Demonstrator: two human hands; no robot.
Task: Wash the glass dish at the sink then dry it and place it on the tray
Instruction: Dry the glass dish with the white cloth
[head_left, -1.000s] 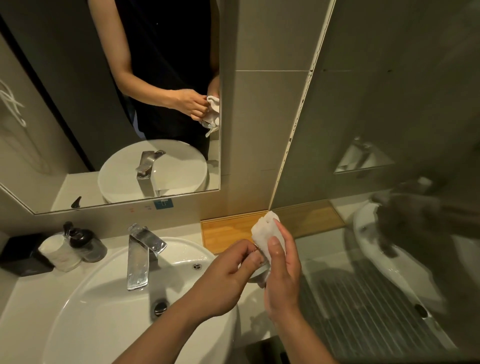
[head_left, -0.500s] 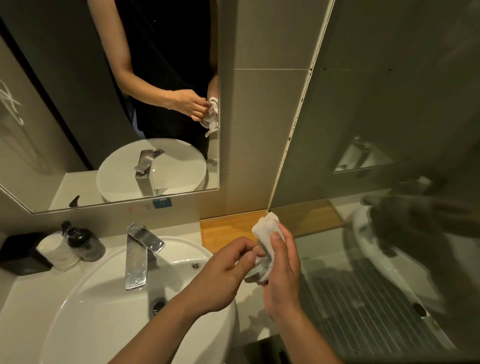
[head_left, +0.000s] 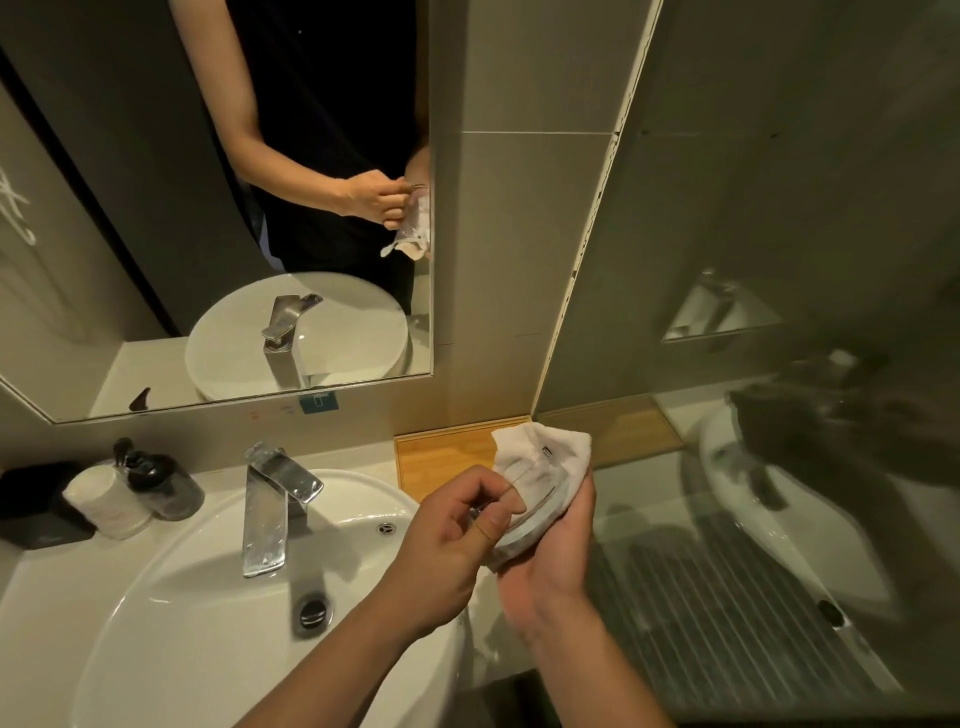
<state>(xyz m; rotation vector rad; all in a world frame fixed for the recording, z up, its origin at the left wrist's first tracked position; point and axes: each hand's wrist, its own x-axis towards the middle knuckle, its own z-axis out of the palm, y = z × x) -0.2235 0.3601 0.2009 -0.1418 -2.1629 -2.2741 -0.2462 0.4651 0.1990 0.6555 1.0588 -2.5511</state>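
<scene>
A small round glass dish (head_left: 537, 493) is held on edge over the counter, just right of the white sink basin (head_left: 171, 623). A white cloth (head_left: 556, 447) wraps its back and far rim. My right hand (head_left: 550, 561) cups the cloth and dish from below and behind. My left hand (head_left: 452, 540) pinches the dish's near rim with thumb and fingers. The wooden tray (head_left: 441, 452) lies on the counter against the wall, directly behind my hands, partly hidden by the cloth.
A chrome faucet (head_left: 270, 509) stands at the back of the basin above the drain (head_left: 313, 610). A dark soap dispenser (head_left: 156, 483), a white roll (head_left: 104, 501) and a black box (head_left: 31, 499) sit at the left. A glass partition (head_left: 779, 364) borders the right.
The dish has turned in my hands, so its open face and rim now show. The cloth has shifted from covering the front to lying behind the dish.
</scene>
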